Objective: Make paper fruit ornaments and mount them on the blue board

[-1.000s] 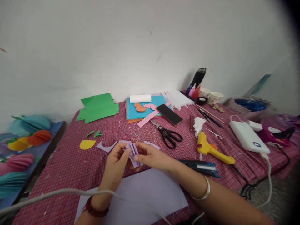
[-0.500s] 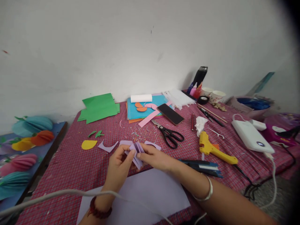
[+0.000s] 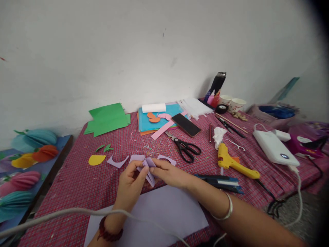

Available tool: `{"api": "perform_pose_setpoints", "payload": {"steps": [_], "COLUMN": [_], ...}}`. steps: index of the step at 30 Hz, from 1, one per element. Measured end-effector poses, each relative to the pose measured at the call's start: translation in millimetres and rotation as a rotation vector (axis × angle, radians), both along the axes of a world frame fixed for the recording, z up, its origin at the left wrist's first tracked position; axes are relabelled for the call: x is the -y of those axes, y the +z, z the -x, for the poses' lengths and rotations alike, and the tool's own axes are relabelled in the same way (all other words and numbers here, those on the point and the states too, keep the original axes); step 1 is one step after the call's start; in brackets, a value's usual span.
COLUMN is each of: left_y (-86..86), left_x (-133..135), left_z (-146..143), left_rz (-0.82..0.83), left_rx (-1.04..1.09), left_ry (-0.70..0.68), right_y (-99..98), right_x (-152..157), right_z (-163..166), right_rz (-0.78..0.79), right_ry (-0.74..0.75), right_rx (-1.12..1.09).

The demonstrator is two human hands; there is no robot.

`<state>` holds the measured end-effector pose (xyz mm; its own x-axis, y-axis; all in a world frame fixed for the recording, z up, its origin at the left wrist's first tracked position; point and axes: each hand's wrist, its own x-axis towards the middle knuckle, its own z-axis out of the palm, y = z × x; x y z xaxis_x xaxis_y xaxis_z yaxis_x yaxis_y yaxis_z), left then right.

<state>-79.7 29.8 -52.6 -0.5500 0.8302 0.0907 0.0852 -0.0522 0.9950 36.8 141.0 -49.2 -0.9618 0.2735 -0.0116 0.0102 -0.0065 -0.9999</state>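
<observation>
Both hands hold a small piece of folded lavender paper (image 3: pixel 150 175) above the table. My left hand (image 3: pixel 133 178) pinches its left side between thumb and fingers. From the right, my right hand (image 3: pixel 167 172) has its fingers closed on the other side, and the folds stand partly apart between the hands. Beneath my forearms lies a large lavender sheet (image 3: pixel 169 209). Just beyond the hands are lavender offcuts (image 3: pixel 117 161) with curved edges. Black-handled scissors (image 3: pixel 185 148) rest beyond my right hand. My fingertips hide part of the folded paper.
A yellow glue gun (image 3: pixel 236 164) and a blue stapler-like tool (image 3: pixel 221 183) lie to the right, near a white power bank (image 3: pixel 276 147). A white cable (image 3: pixel 77 211) crosses in front. Green paper (image 3: pixel 110 120) and a phone (image 3: pixel 185 124) lie farther back.
The folded paper is turned slightly in my fingers, its folds sitting at a different angle. Both hands keep their hold, and the view has shifted a little.
</observation>
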Motion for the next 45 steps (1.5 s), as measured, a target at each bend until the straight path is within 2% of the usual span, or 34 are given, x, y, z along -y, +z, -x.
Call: {"api": "perform_pose_setpoints", "payload": {"steps": [6, 16, 22, 33, 39, 45], "left_y": [-1.2, -0.3, -3.1, 3.5, 3.8, 2.3], "left_x": [2.0, 0.7, 0.7, 0.3, -0.3, 0.1], "left_z": [2.0, 0.6, 2.8, -1.0, -1.4, -1.1], "left_rz": [0.007, 0.034, 0.026, 0.011, 0.03, 0.048], "left_rx": [-0.019, 0.009, -0.018, -0.043, -0.023, 0.004], "left_ry": [-0.007, -0.001, -0.003, -0.004, -0.007, -0.005], "right_y": [-3.2, -1.5, -2.0, -8.6, -3.8, -2.9], "right_x": [0.3, 0.0, 0.5, 0.9, 1.3, -1.8], "right_z": [1.5, 0.7, 0.8, 0.9, -0.2, -0.9], "right_rz": [0.06, -0.025, 0.02, 0.096, 0.125, 0.002], "right_ry": [0.008, -0.009, 0.001, 0.009, 0.026, 0.058], "right_rx": [0.017, 0.041, 0.021, 0.0, -0.003, -0.067]}}
